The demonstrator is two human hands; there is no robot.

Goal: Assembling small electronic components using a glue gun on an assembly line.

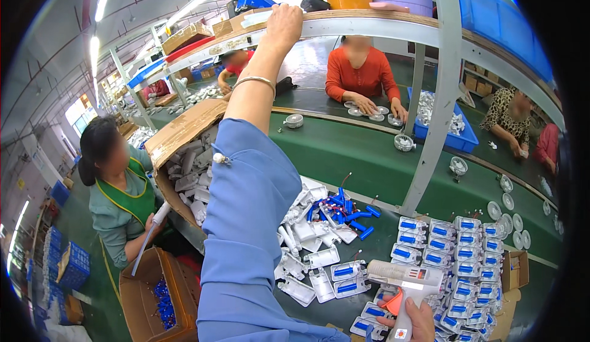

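Note:
My left arm, in a blue sleeve, stretches up to the overhead shelf [344, 23]. My left hand [284, 27] is closed at the shelf edge, beside a pale, flat white item [257, 18]; what its fingers hold is hidden. Low on the right, my right hand [421, 322] grips the handle of a pale grey glue gun [409, 279] with an orange trigger. Under and beside the gun lie rows of white plastic housings [430, 243], each with a blue battery inside. Loose blue batteries [349, 212] with thin wires are heaped near bare white shells [300, 234].
A tipped cardboard box [184, 134] of white parts stands left of my arm, above another box [136, 290] holding blue pieces. A grey post [437, 108] rises ahead on the right. Round clear parts sit on the green belt [344, 139]. Several co-workers sit around.

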